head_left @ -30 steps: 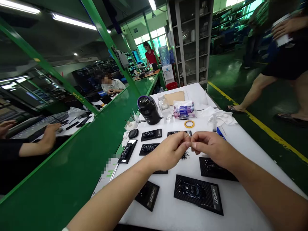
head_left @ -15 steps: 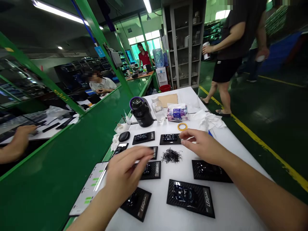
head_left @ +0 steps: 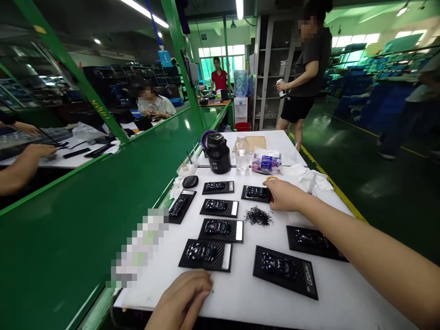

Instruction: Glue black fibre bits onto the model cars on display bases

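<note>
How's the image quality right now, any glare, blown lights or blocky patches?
Head view: likely glare whitens the left-front nameplate, while the right-front nameplate shows its lettering; head view: blocky pixels mask a left-hand patch of the white table; head view: the top-center tube light looks blown out.

In front of you, the model cars (head_left: 278,264) are glossy and dark, with sharp highlights, while their plates (head_left: 300,279) look duller, black, with a ribbed, carbon-weave texture. Your white tabletop (head_left: 237,293) is smooth with a soft sheen. The black strands (head_left: 258,217) look rough and wiry, their material unclear. You also have an oval case (head_left: 190,182) in smooth black, a black plastic-looking jug (head_left: 220,159), a clear, shiny bottle (head_left: 242,156), crumpled white tissue (head_left: 320,180) and matt brown cardboard (head_left: 258,143). The green partition (head_left: 103,206) beside you is smooth and glossy.
</note>
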A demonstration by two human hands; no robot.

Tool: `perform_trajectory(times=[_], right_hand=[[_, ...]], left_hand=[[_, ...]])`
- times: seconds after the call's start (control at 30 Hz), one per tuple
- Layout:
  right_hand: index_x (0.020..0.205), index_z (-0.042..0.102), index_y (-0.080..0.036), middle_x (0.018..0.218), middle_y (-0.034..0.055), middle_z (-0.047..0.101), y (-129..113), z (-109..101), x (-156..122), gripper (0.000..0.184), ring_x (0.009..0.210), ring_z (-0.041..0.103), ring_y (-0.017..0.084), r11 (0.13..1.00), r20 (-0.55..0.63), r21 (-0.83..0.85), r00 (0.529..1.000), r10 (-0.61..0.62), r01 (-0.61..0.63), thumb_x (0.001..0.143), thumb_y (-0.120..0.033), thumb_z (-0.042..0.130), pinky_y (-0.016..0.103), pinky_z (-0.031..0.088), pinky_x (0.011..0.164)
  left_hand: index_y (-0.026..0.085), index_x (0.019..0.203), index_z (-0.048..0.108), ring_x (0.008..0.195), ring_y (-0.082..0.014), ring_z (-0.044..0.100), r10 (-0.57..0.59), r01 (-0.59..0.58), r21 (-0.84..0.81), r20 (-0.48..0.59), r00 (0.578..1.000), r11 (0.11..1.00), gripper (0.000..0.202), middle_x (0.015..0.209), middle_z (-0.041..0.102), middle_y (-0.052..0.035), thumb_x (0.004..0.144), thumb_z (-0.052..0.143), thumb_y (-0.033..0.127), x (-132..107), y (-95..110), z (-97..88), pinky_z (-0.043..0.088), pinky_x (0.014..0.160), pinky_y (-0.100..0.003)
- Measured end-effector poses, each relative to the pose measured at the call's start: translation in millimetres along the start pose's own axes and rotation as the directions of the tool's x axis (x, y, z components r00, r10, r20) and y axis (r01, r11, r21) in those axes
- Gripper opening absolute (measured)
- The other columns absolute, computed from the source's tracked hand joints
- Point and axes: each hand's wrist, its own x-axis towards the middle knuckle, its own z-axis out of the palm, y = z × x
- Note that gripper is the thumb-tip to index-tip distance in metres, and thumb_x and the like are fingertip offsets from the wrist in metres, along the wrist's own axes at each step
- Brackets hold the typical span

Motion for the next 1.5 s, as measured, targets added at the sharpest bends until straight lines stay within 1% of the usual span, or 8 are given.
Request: perform_trajectory(times=[0.23, 0.33, 0.47, 0.57, 0.73, 0.83, 1.27, 1.5], right_hand=[[0.128, 0.051, -0.010, 0.113, 0.0162, 0.065, -29.1, -22.6, -48.9, 0.057, 0.104, 0.063, 0.028, 0.982, -0.172, 0.065, 0.968, 0.185, -0.176, 0.074, -0.026, 0.061, 0.035, 0.048, 0.089], [0.122, 0.056, -0.019, 0.117, 0.0102, 0.066, -78.9, -9.1, -94.3, 0.050, 0.105, 0.064, 0.024, 0.958, -0.169, 0.283, 0.981, 0.095, -0.044, 0.073, -0.027, 0.062, 0.033, 0.049, 0.094], [0.126, 0.058, -0.017, 0.122, 0.0138, 0.063, -160.3, 41.4, -133.0, 0.060, 0.111, 0.061, 0.028, 0.908, -0.241, 0.365, 0.963, -0.123, 0.207, 0.066, -0.017, 0.060, 0.040, 0.050, 0.101], [0.117, 0.062, -0.014, 0.115, 0.0116, 0.064, -202.0, 79.8, -132.5, 0.049, 0.105, 0.060, 0.024, 0.878, -0.276, 0.373, 0.939, -0.205, 0.301, 0.069, -0.010, 0.053, 0.038, 0.053, 0.097], [0.131, 0.055, -0.007, 0.129, 0.0129, 0.059, -213.4, 112.2, -123.8, 0.051, 0.120, 0.053, 0.025, 0.874, -0.447, 0.242, 0.848, -0.285, 0.421, 0.080, -0.012, 0.052, 0.042, 0.049, 0.109], [0.129, 0.057, -0.010, 0.133, 0.0112, 0.057, -207.2, 114.9, -126.8, 0.045, 0.125, 0.050, 0.024, 0.862, -0.448, 0.265, 0.847, -0.288, 0.433, 0.085, -0.015, 0.053, 0.041, 0.046, 0.113], [0.135, 0.057, -0.020, 0.138, 0.0091, 0.051, -205.8, 108.2, -127.4, 0.044, 0.125, 0.046, 0.022, 0.865, -0.380, 0.284, 0.877, -0.294, 0.413, 0.091, -0.022, 0.051, 0.039, 0.044, 0.112], [0.136, 0.056, -0.017, 0.137, 0.0120, 0.051, -205.4, 111.3, -125.8, 0.044, 0.121, 0.047, 0.026, 0.883, -0.388, 0.178, 0.856, -0.342, 0.434, 0.093, -0.026, 0.049, 0.043, 0.047, 0.105]], left_hand=[[0.026, 0.094, 0.069, 0.092, -0.0178, 0.070, -0.001, 0.003, -0.052, 0.044, 0.999, 0.999, 0.018, 0.099, 0.073, -0.0036, 0.096, 0.051, 0.029, 18.0, -5.2, 1.4, 0.059, 0.083, -0.028], [0.024, 0.090, 0.071, 0.089, -0.0194, 0.071, -0.074, 0.059, -0.118, -0.125, 0.989, 0.991, 0.018, 0.095, 0.075, -0.0046, 0.094, 0.055, 0.032, 3.4, -20.0, -8.3, 0.060, 0.082, -0.030], [0.022, 0.093, 0.072, 0.090, -0.0218, 0.072, -0.444, 0.381, -0.229, -0.477, 0.758, 0.896, 0.018, 0.093, 0.076, -0.0052, 0.091, 0.063, 0.038, -37.6, -36.6, -21.0, 0.059, 0.087, -0.035], [0.022, 0.097, 0.072, 0.098, -0.0216, 0.070, -0.437, 0.447, -0.160, -0.643, 0.629, 0.880, 0.016, 0.100, 0.075, -0.0041, 0.091, 0.063, 0.034, -61.9, -34.3, -21.7, 0.056, 0.095, -0.037], [0.019, 0.094, 0.068, 0.112, -0.0226, 0.063, 0.097, 0.031, 0.213, -0.561, 0.822, 0.977, 0.016, 0.106, 0.073, -0.0065, 0.086, 0.064, 0.006, -57.5, -13.9, -12.1, 0.050, 0.100, -0.041], [0.017, 0.098, 0.067, 0.119, -0.0251, 0.059, 0.188, -0.052, 0.287, -0.472, 0.861, 0.956, 0.021, 0.112, 0.072, -0.0093, 0.083, 0.065, 0.002, -40.4, -9.4, -3.8, 0.050, 0.100, -0.044], [0.021, 0.096, 0.066, 0.120, -0.0233, 0.059, 0.132, -0.027, 0.249, -0.418, 0.899, 0.968, 0.018, 0.110, 0.072, -0.0059, 0.084, 0.066, 0.006, -26.6, -15.2, 10.8, 0.051, 0.100, -0.044], [0.025, 0.088, 0.060, 0.132, -0.0286, 0.046, -0.302, 0.355, 0.047, -0.429, 0.851, 0.934, 0.006, 0.136, 0.057, -0.0045, 0.085, 0.063, 0.028, -19.2, -6.1, 8.5, 0.040, 0.109, -0.056]])
